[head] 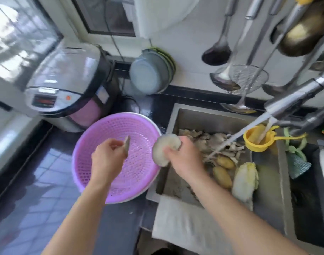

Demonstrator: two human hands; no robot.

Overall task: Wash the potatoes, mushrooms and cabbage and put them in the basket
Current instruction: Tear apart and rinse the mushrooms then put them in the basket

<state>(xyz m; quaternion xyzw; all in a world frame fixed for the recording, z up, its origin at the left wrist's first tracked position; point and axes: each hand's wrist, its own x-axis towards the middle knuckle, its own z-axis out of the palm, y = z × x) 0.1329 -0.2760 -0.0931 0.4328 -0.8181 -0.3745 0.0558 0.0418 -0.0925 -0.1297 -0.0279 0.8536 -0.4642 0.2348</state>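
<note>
A: How is the light?
B: Bright daylight from the window [19, 34] at upper left; glare on the dark glossy table [34, 196].
A: Sharpness?
B: Soft motion blur throughout; wide-angle bending at the edges.

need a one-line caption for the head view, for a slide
Both hands carry mushroom pieces, left hand over the purple basket, right hand at the sink edge; tap running.

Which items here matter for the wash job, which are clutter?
Job: purple plastic basket; grey mushroom piece in left hand; large pale mushroom cap in right hand; two yellow potatoes; pale cabbage; steel sink.
Clutter: silver rice cooker; hanging ladles; yellow strainer.
</note>
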